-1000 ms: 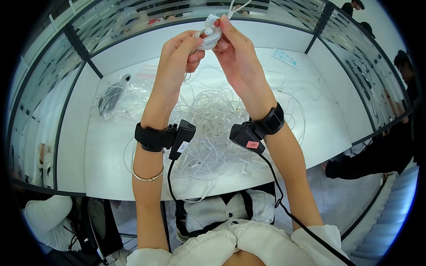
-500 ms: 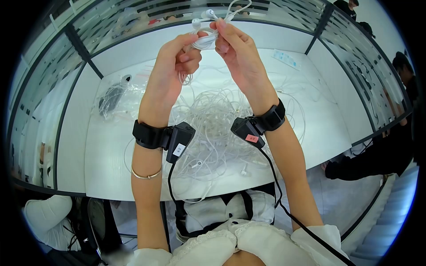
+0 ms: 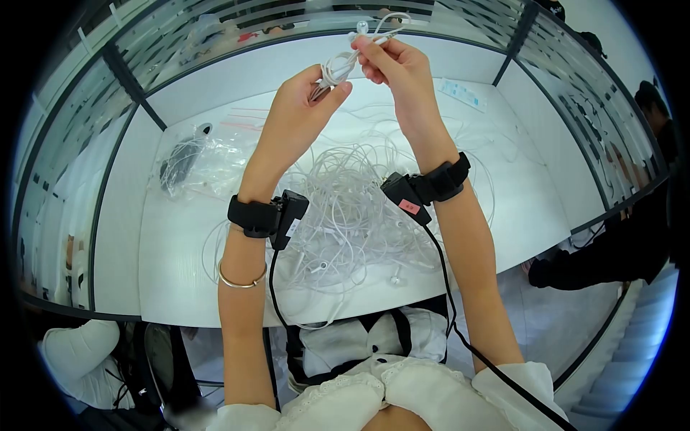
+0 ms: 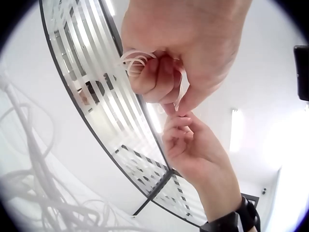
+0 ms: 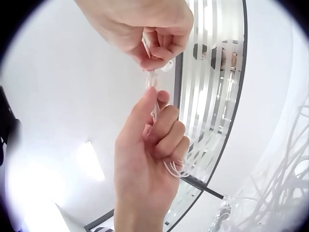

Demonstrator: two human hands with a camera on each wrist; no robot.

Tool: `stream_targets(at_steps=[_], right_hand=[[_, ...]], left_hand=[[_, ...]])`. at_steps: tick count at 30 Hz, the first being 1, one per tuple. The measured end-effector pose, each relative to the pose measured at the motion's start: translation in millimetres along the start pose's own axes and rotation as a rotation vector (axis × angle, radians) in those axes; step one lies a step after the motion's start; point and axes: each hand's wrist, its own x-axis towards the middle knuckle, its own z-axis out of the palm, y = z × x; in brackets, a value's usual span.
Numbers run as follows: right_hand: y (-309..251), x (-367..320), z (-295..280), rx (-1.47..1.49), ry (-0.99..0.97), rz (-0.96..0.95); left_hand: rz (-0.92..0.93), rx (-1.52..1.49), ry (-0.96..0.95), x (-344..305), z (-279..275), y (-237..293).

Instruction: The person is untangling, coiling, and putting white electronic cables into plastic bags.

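Observation:
A white pair of earphones, its cable point(image 3: 338, 69) wound into a coil, is held up above the far part of the table. My left hand point(image 3: 298, 108) grips the coil, and loops of cable point(image 4: 133, 62) stick out past its curled fingers. Beside it, my right hand point(image 3: 407, 79) pinches the white cable between thumb and fingertips. An earbud point(image 3: 362, 27) shows just above the right fingertips, and a free bend of cable point(image 3: 397, 15) arcs over that hand. In the right wrist view, the fingertips of both hands nearly meet at the cable.
A large tangle of white earphone cables point(image 3: 345, 194) covers the middle of the white table point(image 3: 180, 266). Clear plastic bags point(image 3: 215, 161) and a dark object point(image 3: 183, 154) lie at the left, a blue-and-white packet point(image 3: 463, 95) at the back right. Low partitions point(image 3: 115, 208) enclose the table.
The left hand has turned, its back now facing up, with the coil between thumb and fingers. The right hand has shifted slightly right, and the earbuds are now by its fingertips.

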Motion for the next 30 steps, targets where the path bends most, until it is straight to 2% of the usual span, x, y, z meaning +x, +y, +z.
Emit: stream_targets(at_steps=[9, 15, 21, 25, 30], right_hand=[[-11.0, 4.8, -14.6, 0.119, 0.044, -0.015], [-19.5, 5.4, -19.9, 0.153, 0.047, -0.023], [-23.2, 9.7, -30.6, 0.172, 0.06, -0.019], [-20.5, 11.1, -35.1, 0.158, 0.053, -0.02], [-25.3, 10.0, -40.8, 0.056, -0.093, -0.021]], left_hand=[[-0.105, 0.086, -0.165, -2.9, -4.0, 20.3], [-0.091, 0.017, -0.219, -4.7, 0.0, 25.4], [-0.178, -0.131, -0.182, -7.9, 2.9, 30.2], [-0.201, -0.148, -0.249, -5.8, -5.2, 25.8], [-0.149, -0.154, -0.319, -4.6, -6.6, 27.8]])
